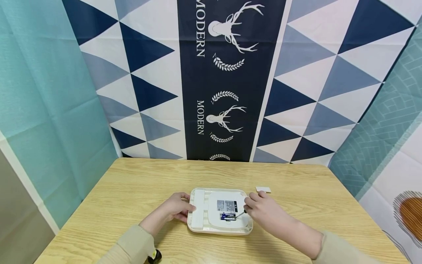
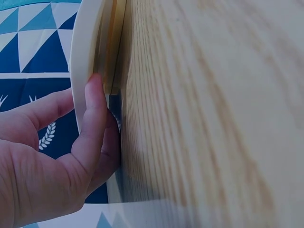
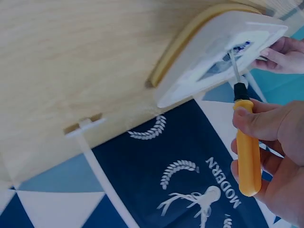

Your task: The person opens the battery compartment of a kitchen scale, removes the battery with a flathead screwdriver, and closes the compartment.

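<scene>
A white rounded device [image 1: 215, 198] lies on the table, with a printed label [image 1: 226, 206] and a recessed battery compartment on its upper face. Blue-and-silver batteries [image 1: 227, 216] sit in that compartment. My left hand [image 1: 178, 207] grips the device's left edge, thumb on top; in the left wrist view, fingers reach along the underside of the rim [image 2: 84, 52]. With my right hand [image 1: 265, 208] I hold a screwdriver by its yellow handle [image 3: 248, 156]. Its metal shaft [image 3: 234, 66] slants down to the compartment, the tip right at the batteries.
A small white cover piece [image 1: 263, 189] lies on the wooden table [image 1: 158, 176] behind my right hand. Patterned cloth [image 1: 230, 80] hangs at the table's back edge, with teal cloth [image 1: 59, 110] at the left. A dark object [image 1: 155, 256] shows beside my left sleeve.
</scene>
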A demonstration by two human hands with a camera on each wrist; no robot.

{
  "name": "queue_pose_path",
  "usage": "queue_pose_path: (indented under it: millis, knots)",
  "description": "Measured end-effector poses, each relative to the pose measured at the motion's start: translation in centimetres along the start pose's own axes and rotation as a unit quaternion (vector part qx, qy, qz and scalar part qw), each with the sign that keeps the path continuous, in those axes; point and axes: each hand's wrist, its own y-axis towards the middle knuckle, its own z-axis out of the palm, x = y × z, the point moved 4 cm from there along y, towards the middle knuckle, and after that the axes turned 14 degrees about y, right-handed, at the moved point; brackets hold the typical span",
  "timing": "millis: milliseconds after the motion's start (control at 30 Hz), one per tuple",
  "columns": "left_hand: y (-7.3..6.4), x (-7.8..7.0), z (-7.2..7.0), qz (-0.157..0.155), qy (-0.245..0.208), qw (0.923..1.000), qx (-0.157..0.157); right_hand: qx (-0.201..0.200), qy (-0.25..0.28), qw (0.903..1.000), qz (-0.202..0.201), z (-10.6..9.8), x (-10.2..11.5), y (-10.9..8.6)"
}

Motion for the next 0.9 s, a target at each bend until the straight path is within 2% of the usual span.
queue_pose_path:
  millis: [167, 267, 900]
  knots:
    - [0.0, 0.0, 0.0, 0.006, 0.001, 1.0, -0.002, -0.048, 0.027, 0.9984, 0.011, 0.1, -0.1, -1.0]
    - [0.0, 0.1, 0.1, 0.008, -0.001, 1.0, -0.001, -0.061, 0.043, 0.9971, 0.017, 0.4, -0.1, -1.6]
    - [0.0, 0.1, 0.1, 0.004, -0.002, 1.0, 0.003, -0.068, 0.131, 0.9859, 0.078, 2.2, -0.6, -4.3]
